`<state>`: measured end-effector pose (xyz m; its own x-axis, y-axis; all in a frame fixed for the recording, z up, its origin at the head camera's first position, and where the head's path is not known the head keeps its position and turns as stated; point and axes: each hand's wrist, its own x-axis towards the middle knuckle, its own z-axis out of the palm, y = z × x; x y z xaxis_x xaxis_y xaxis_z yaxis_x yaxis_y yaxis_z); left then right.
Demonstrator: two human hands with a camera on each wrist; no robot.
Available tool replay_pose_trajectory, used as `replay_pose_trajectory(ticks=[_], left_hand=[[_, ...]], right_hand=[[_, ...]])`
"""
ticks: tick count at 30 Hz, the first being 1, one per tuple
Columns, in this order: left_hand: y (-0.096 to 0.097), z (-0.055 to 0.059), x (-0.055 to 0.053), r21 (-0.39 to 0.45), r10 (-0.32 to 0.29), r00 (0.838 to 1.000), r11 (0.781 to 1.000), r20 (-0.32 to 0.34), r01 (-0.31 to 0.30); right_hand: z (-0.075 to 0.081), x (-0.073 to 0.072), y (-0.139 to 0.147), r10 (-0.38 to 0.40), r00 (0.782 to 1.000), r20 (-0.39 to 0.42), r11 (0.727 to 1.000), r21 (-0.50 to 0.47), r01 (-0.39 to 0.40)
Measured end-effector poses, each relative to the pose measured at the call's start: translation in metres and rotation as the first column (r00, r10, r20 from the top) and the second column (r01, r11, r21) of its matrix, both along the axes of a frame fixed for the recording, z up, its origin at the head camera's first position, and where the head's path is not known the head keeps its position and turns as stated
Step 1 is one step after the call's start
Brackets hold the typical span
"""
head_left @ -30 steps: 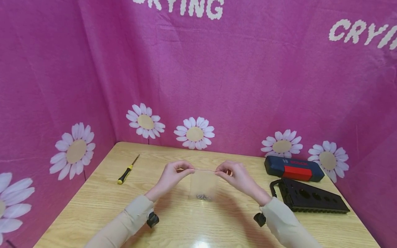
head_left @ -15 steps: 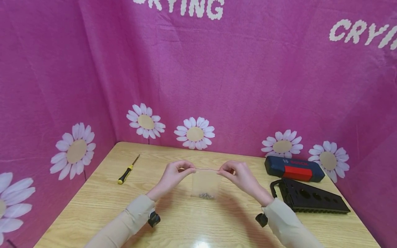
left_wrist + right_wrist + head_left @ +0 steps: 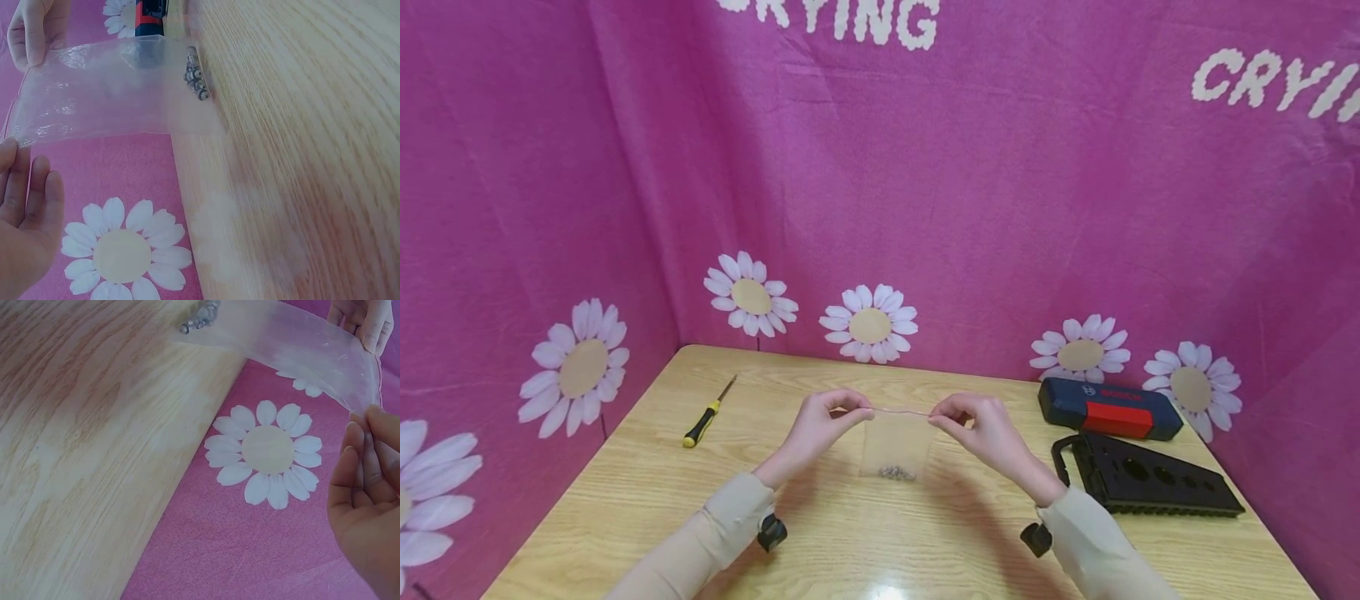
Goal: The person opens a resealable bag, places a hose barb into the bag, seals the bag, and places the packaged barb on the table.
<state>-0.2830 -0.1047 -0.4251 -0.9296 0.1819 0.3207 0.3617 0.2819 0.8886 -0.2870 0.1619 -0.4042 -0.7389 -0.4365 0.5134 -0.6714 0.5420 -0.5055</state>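
Observation:
Between the two hands hangs a clear zip bag point(image 3: 895, 442), its reddish top edge stretched level. Small metal screws point(image 3: 196, 76) lie heaped along the bag's bottom; their exact kind is hard to make out. My left hand point(image 3: 822, 427) pinches one top corner between thumb and forefinger. At the opposite corner my right hand point(image 3: 981, 425) pinches the edge in the same way, as the right wrist view shows with the thumb point(image 3: 381, 422) on the film. Whether the bag's bottom touches the wooden table point(image 3: 850, 542) I cannot tell.
A yellow and black screwdriver point(image 3: 706, 418) lies at the left. On the right sit a dark blue Bosch case point(image 3: 1108, 408) with a red latch and a black perforated holder point(image 3: 1157, 475). A pink curtain point(image 3: 970, 208) with daisies stands behind the table.
My right hand has shifted slightly to the right, and the gap between both hands along the bag's top edge is a little wider. Both hands keep their pinch.

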Motion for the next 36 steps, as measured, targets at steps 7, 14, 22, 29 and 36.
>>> replay_pose_trajectory(ticks=[7, 14, 22, 29, 36], left_hand=[[-0.001, 0.001, 0.003, 0.004, -0.002, 1.000, 1.000, 0.009, 0.002], [-0.002, 0.003, 0.007, 0.006, -0.018, 0.999, 1.000, 0.047, 0.018], [-0.002, 0.002, 0.005, -0.007, -0.020, 0.998, 1.000, 0.062, 0.021], [0.000, 0.002, -0.006, -0.051, -0.005, 0.999, 0.999, 0.038, 0.007], [0.004, 0.001, -0.022, -0.099, 0.025, 0.999, 0.995, 0.022, -0.023]], right_hand=[[0.000, 0.003, 0.001, 0.010, 0.999, 0.050, 1.000, -0.012, -0.009], [0.001, 0.010, 0.002, 0.010, 0.995, 0.103, 1.000, -0.012, -0.009], [0.002, 0.009, 0.001, -0.003, 0.993, 0.115, 1.000, -0.004, 0.003], [0.000, -0.001, -0.001, -0.025, 0.995, 0.097, 1.000, 0.000, 0.025], [-0.004, -0.017, -0.003, -0.070, 0.996, 0.062, 0.997, 0.023, 0.069]])
